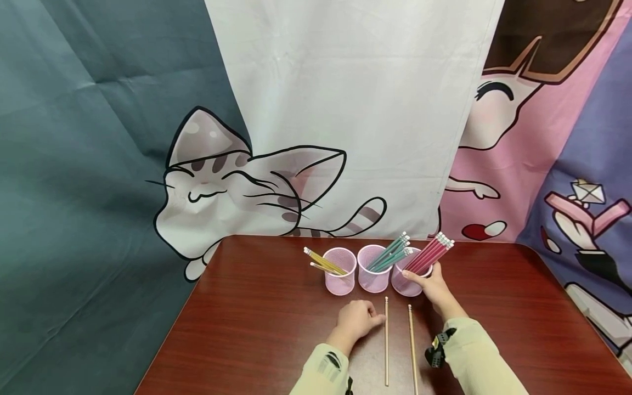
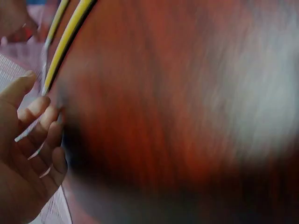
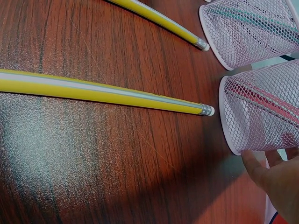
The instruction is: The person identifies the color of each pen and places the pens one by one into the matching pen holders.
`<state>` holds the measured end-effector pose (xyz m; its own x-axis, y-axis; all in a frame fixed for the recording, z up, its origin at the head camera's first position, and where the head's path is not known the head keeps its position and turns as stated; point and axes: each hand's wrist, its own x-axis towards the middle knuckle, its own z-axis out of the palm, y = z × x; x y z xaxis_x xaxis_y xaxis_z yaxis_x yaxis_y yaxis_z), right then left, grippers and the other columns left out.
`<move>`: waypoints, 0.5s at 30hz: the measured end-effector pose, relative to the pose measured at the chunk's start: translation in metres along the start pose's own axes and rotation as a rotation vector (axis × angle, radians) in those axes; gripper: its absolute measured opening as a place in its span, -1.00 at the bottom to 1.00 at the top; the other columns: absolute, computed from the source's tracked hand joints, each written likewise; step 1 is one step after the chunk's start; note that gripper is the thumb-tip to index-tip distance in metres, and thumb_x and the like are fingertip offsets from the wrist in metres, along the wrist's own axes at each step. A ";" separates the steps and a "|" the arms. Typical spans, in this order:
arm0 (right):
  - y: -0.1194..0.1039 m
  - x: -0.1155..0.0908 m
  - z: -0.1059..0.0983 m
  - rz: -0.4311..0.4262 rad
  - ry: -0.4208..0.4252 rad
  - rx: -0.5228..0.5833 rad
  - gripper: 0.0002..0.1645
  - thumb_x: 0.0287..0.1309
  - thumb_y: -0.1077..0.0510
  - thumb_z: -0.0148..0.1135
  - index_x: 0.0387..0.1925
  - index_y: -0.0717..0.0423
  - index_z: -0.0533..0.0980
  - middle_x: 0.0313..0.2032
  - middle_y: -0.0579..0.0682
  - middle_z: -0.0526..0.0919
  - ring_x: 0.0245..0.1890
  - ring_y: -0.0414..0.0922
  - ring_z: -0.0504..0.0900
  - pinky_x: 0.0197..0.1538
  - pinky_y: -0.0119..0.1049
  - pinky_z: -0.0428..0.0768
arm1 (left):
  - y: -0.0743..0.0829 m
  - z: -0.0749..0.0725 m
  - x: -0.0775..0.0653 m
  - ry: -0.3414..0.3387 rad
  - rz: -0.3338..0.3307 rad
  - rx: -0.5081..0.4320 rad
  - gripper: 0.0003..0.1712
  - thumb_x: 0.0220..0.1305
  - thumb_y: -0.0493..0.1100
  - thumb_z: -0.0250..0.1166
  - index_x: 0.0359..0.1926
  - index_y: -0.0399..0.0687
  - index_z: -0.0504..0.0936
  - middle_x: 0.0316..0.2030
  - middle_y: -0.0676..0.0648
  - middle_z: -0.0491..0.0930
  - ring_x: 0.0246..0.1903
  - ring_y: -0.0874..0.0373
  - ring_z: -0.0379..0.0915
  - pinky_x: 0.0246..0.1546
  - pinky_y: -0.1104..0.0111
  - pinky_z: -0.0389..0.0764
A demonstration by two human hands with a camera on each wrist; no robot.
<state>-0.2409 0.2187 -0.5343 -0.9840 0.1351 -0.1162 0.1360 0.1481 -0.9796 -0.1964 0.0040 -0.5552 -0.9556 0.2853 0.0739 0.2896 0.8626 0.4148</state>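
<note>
My right hand holds the rightmost pink mesh pencil cup at its side, thumb across the front; some fingers are hidden behind it. Pink pencils lean to the right in that cup. Near the left of two yellow pencils lying on the table, my left hand has loosely bent fingers and nothing in its grasp. In the left wrist view its palm and fingers show bare. The left pencil and the right pencil have their eraser ends toward the cups.
A middle mesh cup contains green pencils. The left mesh cup contains several yellow pencils. All three cups stand in a row on the reddish-brown table. A printed cloth hangs behind the table.
</note>
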 end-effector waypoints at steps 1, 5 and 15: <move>0.000 0.000 0.000 0.000 -0.002 -0.004 0.10 0.01 0.07 0.35 0.32 0.24 -0.20 0.25 0.32 0.05 0.28 0.10 0.00 0.33 -0.06 -0.10 | 0.004 0.003 -0.001 -0.025 -0.004 0.040 -0.57 -0.07 0.32 0.31 -0.69 0.17 0.45 -0.68 0.20 0.36 -0.60 0.28 0.35 -0.61 0.41 0.32; -0.001 -0.001 0.000 0.006 -0.003 -0.004 0.10 0.02 0.08 0.35 0.32 0.23 -0.21 0.26 0.31 0.04 0.28 0.09 0.00 0.33 -0.08 -0.09 | 0.016 0.010 -0.003 -0.096 -0.007 0.239 -0.41 -0.18 0.51 0.23 -0.53 0.12 0.62 -0.51 0.10 0.45 -0.39 0.19 0.45 -0.48 0.34 0.42; 0.000 -0.001 0.001 -0.006 0.001 0.015 0.12 -0.01 0.07 0.36 0.32 0.26 -0.22 0.25 0.33 0.04 0.28 0.11 0.01 0.33 -0.06 -0.09 | 0.021 0.012 -0.003 -0.093 -0.022 0.330 -0.54 -0.15 0.32 0.33 -0.69 0.07 0.53 -0.51 0.02 0.52 -0.39 0.13 0.48 -0.48 0.33 0.46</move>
<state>-0.2403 0.2178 -0.5340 -0.9847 0.1356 -0.1098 0.1281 0.1344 -0.9826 -0.1867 0.0257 -0.5578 -0.9571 0.2889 -0.0213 0.2856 0.9533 0.0983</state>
